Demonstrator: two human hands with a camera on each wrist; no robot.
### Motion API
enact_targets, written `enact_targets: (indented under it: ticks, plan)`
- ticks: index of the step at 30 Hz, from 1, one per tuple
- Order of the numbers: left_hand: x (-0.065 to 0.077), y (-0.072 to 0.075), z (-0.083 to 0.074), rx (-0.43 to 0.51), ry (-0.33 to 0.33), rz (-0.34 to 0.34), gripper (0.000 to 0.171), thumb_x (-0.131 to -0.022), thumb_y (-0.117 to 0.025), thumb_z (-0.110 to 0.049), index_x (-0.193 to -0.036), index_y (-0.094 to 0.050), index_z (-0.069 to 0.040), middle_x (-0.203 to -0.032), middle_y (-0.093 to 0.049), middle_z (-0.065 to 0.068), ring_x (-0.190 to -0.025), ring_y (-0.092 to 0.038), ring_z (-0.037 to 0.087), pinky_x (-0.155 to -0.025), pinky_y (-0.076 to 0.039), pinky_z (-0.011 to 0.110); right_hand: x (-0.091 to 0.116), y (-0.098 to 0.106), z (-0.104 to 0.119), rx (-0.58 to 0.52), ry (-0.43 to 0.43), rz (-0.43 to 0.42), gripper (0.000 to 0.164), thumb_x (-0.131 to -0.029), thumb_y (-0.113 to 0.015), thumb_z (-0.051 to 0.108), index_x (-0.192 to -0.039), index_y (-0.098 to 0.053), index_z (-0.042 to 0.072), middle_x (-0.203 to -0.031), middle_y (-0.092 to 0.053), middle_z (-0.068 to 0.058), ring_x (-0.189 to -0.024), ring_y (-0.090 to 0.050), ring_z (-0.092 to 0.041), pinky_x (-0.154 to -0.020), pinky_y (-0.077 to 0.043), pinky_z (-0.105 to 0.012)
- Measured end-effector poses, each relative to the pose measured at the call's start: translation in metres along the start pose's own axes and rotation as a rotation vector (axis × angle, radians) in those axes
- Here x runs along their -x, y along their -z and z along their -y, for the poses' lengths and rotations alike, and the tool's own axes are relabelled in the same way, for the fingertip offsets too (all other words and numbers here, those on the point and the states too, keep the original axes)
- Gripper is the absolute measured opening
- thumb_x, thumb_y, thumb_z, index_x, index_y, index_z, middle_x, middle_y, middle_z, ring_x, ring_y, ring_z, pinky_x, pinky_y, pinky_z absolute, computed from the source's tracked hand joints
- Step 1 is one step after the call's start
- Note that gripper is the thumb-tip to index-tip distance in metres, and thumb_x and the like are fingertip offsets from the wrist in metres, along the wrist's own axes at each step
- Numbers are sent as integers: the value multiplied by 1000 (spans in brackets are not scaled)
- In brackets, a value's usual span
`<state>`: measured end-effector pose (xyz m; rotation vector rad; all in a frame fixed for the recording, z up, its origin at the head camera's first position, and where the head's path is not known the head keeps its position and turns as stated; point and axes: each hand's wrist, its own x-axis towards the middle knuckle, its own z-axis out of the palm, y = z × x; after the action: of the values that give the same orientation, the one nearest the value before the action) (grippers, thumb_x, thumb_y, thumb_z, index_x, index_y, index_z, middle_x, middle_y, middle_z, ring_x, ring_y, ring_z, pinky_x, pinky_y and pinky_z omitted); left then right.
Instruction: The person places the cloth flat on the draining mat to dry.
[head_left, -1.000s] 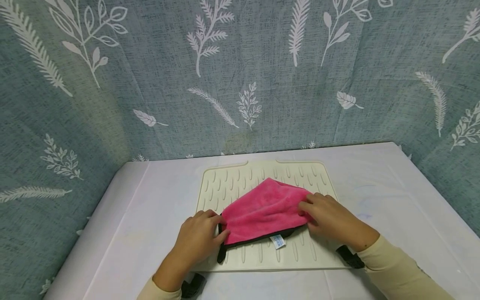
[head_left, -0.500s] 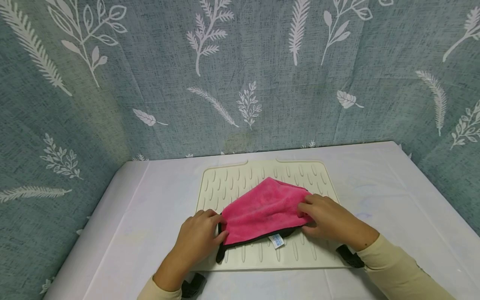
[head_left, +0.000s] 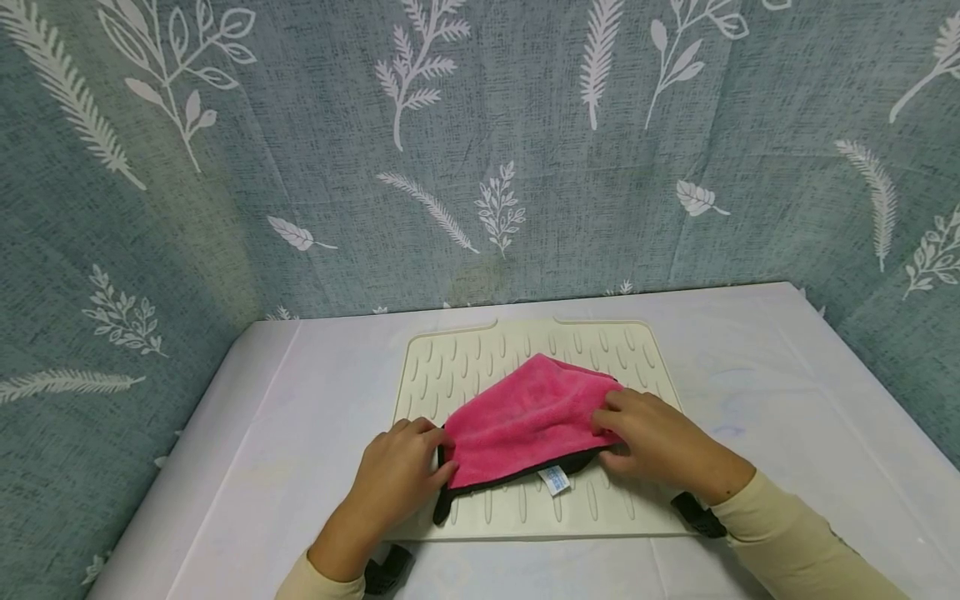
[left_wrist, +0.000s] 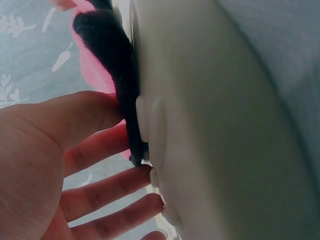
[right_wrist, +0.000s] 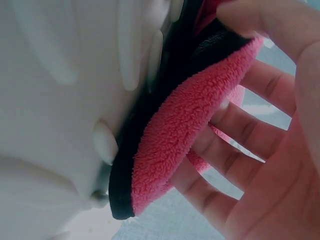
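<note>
A pink plush cloth (head_left: 532,421) with black edging lies folded and slightly rumpled on a cream ribbed mat (head_left: 517,517). A small white label (head_left: 555,480) sticks out from its near edge. At the cloth's left end, my left hand (head_left: 397,471) pinches the edge; in the left wrist view the thumb (left_wrist: 95,115) is against the black edging, with the index finger on the other side. My right hand (head_left: 660,437) pinches the right end. There the right wrist view has the thumb (right_wrist: 250,17) at the black-edged border and the other fingers along the plush side.
The mat lies on a white-covered table (head_left: 322,375), whose surface continues on both sides. Blue-grey leaf-patterned fabric (head_left: 480,200) hangs behind and at the left and right. Black wrist devices (head_left: 386,571) sit under both wrists.
My right hand has shifted slightly left, its thumb drawn in closer to the cloth's near edge. The left hand and the cloth look nearly unchanged.
</note>
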<state>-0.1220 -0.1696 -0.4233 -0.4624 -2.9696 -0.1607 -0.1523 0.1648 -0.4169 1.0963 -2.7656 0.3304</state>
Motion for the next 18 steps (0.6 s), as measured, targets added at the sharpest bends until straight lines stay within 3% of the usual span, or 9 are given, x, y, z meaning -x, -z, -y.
enact_targets:
  ticks: [9,18]
  plan:
    - [0,0,0,9,1,0,19,-78,-83,-33,-91,-76,-21,-93,-69,-1,-85,-62,18,-67,-52,35,1,-1,-2,22,28,-45,14,-75,-71,11,-83,-63,20,-77,-48,7,-70,-43,-8,-65,-42,-30]
    - [0,1,0,21,2,-3,18,-78,-83,-32,-91,-76,-21,-94,-70,-1,-85,-61,17,-66,-51,35,1,1,-2,35,-1,-35,18,-76,-69,5,-91,-69,16,-81,-54,5,-72,-50,-10,-68,-48,-32]
